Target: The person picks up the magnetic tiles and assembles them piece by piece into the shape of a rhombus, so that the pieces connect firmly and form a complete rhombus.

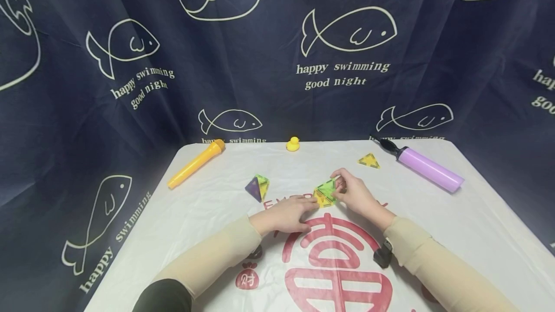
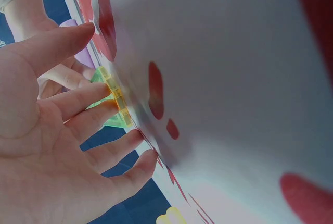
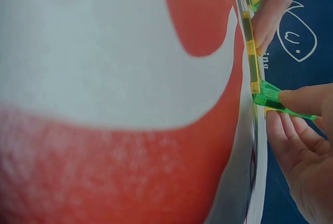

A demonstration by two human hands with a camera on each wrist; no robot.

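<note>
My right hand [image 1: 356, 193] pinches a translucent green triangular magnetic tile [image 1: 326, 188] between thumb and fingers. In the right wrist view the green tile [image 3: 269, 97] tilts up from the table, one edge against a yellow magnetic tile [image 3: 251, 52]. That yellow tile [image 1: 322, 200] lies flat on the table, just below the green one in the head view. Fingertips of my left hand [image 1: 288, 213] touch its left side, the fingers extended and spread; the left wrist view shows the left hand [image 2: 57, 114] palm-on. A small purple, yellow and green tile pyramid [image 1: 258, 188] stands to the left.
A yellow triangular tile [image 1: 369, 161] lies at the back right, near a purple hand pump [image 1: 429, 168] with a black nozzle. An orange toy microphone [image 1: 195, 164] is at the left edge, and a yellow rubber duck [image 1: 293, 144] sits at the far edge of the white-covered table [image 1: 143, 254].
</note>
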